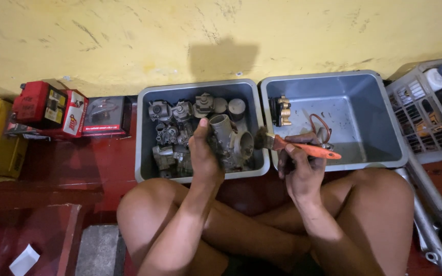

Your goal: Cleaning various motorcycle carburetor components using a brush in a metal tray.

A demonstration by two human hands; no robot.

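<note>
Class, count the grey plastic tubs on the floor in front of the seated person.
2: the left tub full of metal parts, the right tub beside it, nearly empty.

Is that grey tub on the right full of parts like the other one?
No, nearly empty. The right grey tub shows mostly bare floor, with only a brass-tipped part and a reddish ring inside, while the left tub is packed with metal parts.

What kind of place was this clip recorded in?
Probably a small motorcycle repair shop, worked at floor level: a grey tub full of carburettor parts, an orange-handled brush cleaning one, and metal tubes beside a scuffed yellow wall.
</note>
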